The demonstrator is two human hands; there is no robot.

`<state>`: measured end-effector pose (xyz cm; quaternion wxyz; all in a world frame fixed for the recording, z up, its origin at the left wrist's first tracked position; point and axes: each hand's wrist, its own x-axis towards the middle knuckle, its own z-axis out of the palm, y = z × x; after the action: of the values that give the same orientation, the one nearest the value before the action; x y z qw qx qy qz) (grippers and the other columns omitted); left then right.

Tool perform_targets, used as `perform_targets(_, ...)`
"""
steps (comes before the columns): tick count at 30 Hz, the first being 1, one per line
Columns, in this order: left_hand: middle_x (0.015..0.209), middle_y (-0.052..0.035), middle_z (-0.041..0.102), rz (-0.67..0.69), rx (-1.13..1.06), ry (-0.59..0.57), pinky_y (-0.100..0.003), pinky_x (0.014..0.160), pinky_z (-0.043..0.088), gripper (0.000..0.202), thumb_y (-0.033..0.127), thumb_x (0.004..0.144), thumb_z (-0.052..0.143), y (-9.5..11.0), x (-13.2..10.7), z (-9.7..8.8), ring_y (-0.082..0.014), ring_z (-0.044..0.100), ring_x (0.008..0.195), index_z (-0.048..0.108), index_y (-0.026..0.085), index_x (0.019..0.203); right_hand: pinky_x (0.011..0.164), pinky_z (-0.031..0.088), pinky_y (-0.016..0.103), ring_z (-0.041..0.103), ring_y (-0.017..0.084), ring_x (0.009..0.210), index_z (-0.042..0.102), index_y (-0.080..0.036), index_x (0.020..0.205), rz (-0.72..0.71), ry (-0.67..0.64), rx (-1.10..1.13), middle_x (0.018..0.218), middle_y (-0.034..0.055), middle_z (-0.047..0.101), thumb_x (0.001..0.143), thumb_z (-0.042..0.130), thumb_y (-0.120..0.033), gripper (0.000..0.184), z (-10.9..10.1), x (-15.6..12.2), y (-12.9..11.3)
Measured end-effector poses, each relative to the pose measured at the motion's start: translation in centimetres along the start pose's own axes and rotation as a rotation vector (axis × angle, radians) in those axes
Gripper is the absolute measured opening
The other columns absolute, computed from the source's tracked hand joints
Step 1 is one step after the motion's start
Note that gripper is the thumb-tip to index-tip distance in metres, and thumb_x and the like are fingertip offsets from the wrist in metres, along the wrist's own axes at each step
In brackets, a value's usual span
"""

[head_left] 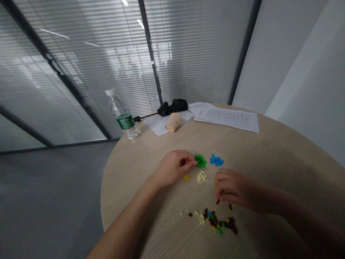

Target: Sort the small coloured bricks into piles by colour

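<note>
Left hand, fingers curled, grip indeterminable; small yellow plastic pieces, green pieces and cream pieces, sorted; nearer, mixed, mostly brown heap, unsorted; blue pieces, sorted; right hand, fingers curled over brown piece, grip indeterminable.

Single head-worn view: we look forward and down over the tabletop, left hand and right hand near, just below frame centre; blinds, farther off, span the upper left.

Green pieces look plastic, the table matt wood, the bottle glossy plastic.
</note>
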<state>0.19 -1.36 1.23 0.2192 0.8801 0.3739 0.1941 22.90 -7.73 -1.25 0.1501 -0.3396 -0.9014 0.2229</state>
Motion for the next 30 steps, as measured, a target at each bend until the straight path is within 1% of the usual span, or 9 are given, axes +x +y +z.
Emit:
perform_targets(2,0.069,0.0004,0.058,0.013,-0.118,-0.028,-0.02,0.055,0.036,0.022,0.031,0.087,0.051,0.5,-0.1,-0.1,-0.0087,0.048,0.06,0.065,0.014,0.083,0.073,0.045,0.029,0.057,0.017,0.08,0.062,-0.018,0.078,0.019,0.124,-0.031,0.08,0.004,0.063,0.087,0.05,-0.013,0.016,-0.2,0.1,0.2)
perform_targets(5,0.071,0.0004,0.06,0.053,-0.252,-0.055,-0.019,0.056,0.038,0.021,0.033,0.084,0.055,1.4,-0.3,-0.1,-0.0089,0.05,0.062,0.064,0.014,0.084,0.073,0.045,0.03,0.057,0.017,0.08,0.059,-0.019,0.082,0.056,0.365,-0.08,0.081,0.0043,0.063,0.089,0.046,-0.016,0.015,-0.3,0.4,0.4)
perform_targets(8,0.074,0.0,0.061,0.099,-0.263,-0.05,-0.02,0.059,0.04,0.016,0.031,0.082,0.06,2.1,-0.4,0.3,-0.0095,0.051,0.065,0.065,0.016,0.082,0.071,0.045,0.029,0.058,0.017,0.077,0.058,-0.02,0.082,0.073,0.499,-0.119,0.079,0.004,0.064,0.088,0.046,-0.016,0.014,0.0,0.7,0.3)
perform_targets(15,0.077,0.0003,0.064,0.124,-0.177,-0.034,-0.021,0.065,0.041,0.009,0.024,0.082,0.061,1.6,-0.1,1.3,-0.0098,0.053,0.067,0.066,0.018,0.079,0.07,0.046,0.029,0.059,0.017,0.075,0.057,-0.019,0.081,0.033,0.562,-0.133,0.077,0.0039,0.064,0.089,0.046,-0.015,0.014,1.3,1.3,-0.1)
perform_targets(20,0.079,-0.0002,0.065,0.183,-0.094,-0.045,-0.022,0.069,0.042,0.012,0.027,0.084,0.059,1.5,-0.1,1.3,-0.0118,0.055,0.074,0.065,0.018,0.078,0.066,0.046,0.026,0.059,0.016,0.072,0.058,-0.02,0.08,0.04,0.603,-0.139,0.074,0.0033,0.064,0.087,0.047,-0.015,0.014,1.5,1.4,-0.1)
perform_targets(22,0.078,-0.0004,0.065,0.178,-0.054,-0.024,-0.023,0.069,0.042,0.013,0.026,0.085,0.058,1.3,0.0,1.1,-0.0126,0.056,0.076,0.065,0.018,0.078,0.065,0.047,0.025,0.059,0.015,0.071,0.059,-0.02,0.082,0.03,0.613,-0.139,0.076,0.0037,0.065,0.087,0.048,-0.016,0.013,1.5,1.4,-0.1)
perform_targets(24,0.077,-0.0005,0.065,0.124,0.021,0.026,-0.024,0.069,0.042,0.012,0.025,0.085,0.057,0.6,0.1,0.7,-0.0134,0.055,0.076,0.065,0.019,0.079,0.064,0.047,0.025,0.058,0.015,0.067,0.06,-0.019,0.085,0.033,0.64,-0.15,0.075,0.0038,0.065,0.087,0.048,-0.016,0.012,1.3,1.3,-0.2)
perform_targets(27,0.08,-0.001,0.066,-0.014,0.223,0.099,-0.026,0.069,0.041,0.011,0.023,0.084,0.057,-1.0,0.2,-0.2,-0.0153,0.055,0.078,0.067,0.02,0.081,0.061,0.047,0.025,0.057,0.014,0.061,0.061,-0.018,0.087,0.048,0.683,-0.175,0.069,0.0029,0.063,0.086,0.047,-0.017,0.014,0.9,1.3,-0.4)
perform_targets(30,0.086,-0.0026,0.066,-0.128,0.411,0.126,-0.027,0.07,0.041,0.013,0.024,0.085,0.056,-2.5,0.2,-0.8,-0.0175,0.056,0.082,0.068,0.021,0.085,0.06,0.047,0.025,0.057,0.014,0.059,0.062,-0.019,0.085,0.073,0.696,-0.186,0.069,0.0029,0.064,0.085,0.047,-0.018,0.015,0.5,1.2,-0.3)
